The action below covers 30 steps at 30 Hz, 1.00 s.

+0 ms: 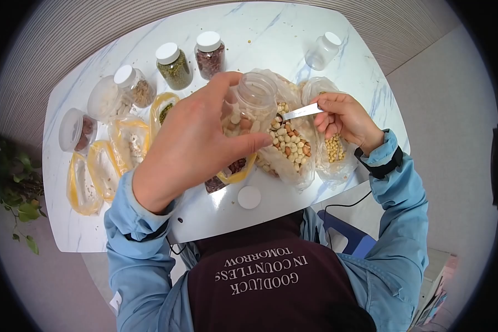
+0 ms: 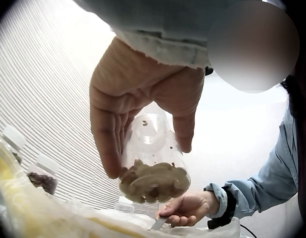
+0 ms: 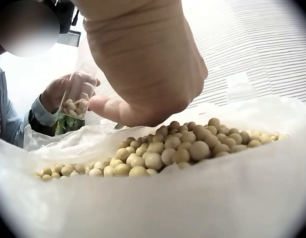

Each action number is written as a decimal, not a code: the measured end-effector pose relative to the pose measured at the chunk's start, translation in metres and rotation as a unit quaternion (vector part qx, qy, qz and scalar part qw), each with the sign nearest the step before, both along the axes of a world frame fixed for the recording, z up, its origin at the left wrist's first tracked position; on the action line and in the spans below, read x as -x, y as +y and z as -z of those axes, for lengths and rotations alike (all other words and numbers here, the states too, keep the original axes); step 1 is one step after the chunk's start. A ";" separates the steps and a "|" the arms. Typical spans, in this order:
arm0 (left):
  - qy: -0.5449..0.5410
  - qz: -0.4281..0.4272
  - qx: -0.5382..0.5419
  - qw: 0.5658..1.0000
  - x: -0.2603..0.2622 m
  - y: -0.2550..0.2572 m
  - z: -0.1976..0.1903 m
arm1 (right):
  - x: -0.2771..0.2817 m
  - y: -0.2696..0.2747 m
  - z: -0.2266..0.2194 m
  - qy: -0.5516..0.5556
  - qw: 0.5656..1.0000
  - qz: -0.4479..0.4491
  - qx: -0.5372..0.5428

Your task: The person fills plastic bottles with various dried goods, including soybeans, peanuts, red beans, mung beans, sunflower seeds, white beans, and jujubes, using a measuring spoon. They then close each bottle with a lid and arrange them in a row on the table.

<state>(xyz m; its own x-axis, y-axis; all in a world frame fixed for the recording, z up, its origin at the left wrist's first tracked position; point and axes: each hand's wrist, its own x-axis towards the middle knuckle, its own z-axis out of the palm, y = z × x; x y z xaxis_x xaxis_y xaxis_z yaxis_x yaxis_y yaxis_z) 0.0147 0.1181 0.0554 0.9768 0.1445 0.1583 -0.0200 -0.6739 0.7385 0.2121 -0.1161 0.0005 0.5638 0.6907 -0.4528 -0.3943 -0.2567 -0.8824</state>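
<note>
My left hand grips a clear plastic jar from both sides, its open mouth uppermost. In the left wrist view, pale peanuts fill the bottom of the jar. My right hand pinches the handle of a metal spoon, whose bowl end sits among the peanuts in an open plastic bag. Those peanuts are mostly pale, with some reddish-brown ones. Under the right hand lies another bag, holding round yellow soybeans; the hand is just above them.
White-capped jars hold green beans, red beans and something tan. A clear capped jar stands back right. Tubs and yellow-edged bags lie left. A white lid lies near the front edge.
</note>
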 end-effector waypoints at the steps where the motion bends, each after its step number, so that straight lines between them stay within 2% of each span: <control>1: 0.000 0.001 -0.002 1.000 0.000 0.000 0.001 | 0.000 -0.001 0.000 0.005 1.000 0.007 -0.010; 5: -0.009 0.007 -0.004 1.000 0.000 -0.001 0.003 | 0.000 -0.004 -0.007 0.008 0.999 0.032 -0.043; 11: 0.001 0.013 0.030 0.999 0.002 -0.006 -0.001 | -0.001 -0.011 -0.035 -0.066 0.992 0.054 -0.097; 18: 0.011 0.031 0.023 0.999 0.000 -0.007 0.005 | 0.012 -0.009 -0.079 -0.154 0.972 0.004 -0.179; 23: 0.028 0.028 0.042 0.998 0.001 -0.010 0.000 | 0.040 0.001 -0.094 -0.256 0.954 0.007 -0.153; 25: 0.024 0.023 0.042 0.999 0.001 -0.011 -0.001 | 0.054 0.004 -0.094 -0.328 0.935 0.015 -0.132; 27: -0.004 0.024 0.031 0.999 0.000 -0.011 0.002 | 0.069 0.006 -0.089 -0.438 0.888 0.017 -0.136; 29: -0.027 0.024 0.021 0.999 0.000 -0.010 0.007 | 0.080 0.002 -0.087 -0.557 0.819 -0.003 -0.136; 30: -0.036 0.023 0.015 0.999 0.000 -0.010 0.010 | 0.081 0.002 -0.088 -0.634 0.761 -0.030 -0.135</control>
<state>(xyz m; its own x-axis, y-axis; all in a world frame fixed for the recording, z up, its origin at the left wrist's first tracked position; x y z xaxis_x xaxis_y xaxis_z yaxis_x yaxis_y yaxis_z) 0.0149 0.1085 0.0458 0.9689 0.1045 0.2243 -0.1047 -0.6483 0.7542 0.1314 -0.1142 0.0889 0.3928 0.7034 0.5924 0.8234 0.0179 -0.5672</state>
